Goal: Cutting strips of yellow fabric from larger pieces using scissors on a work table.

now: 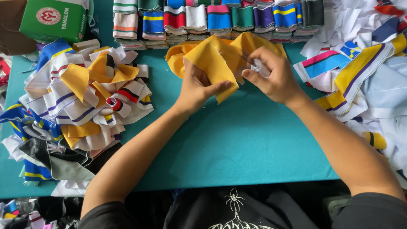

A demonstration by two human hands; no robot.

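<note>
Yellow fabric strip (216, 59) sits bunched at the far middle of the teal table (237, 144), and your left hand (197, 87) pinches its folded edge between thumb and fingers. Your right hand (271, 74) closes on a small clear tool (259, 68) — touching the cloth — between striped piles (85, 101).

Bare teal table (237, 144) open below both hands, loose scrap heap (80, 101) crowding the left, folded stacks (216, 21) walling the far edge, green box (53, 19) far left, white and striped pile (364, 80) blocking the right, narrow gaps beside the yellow cloth (212, 59)
</note>
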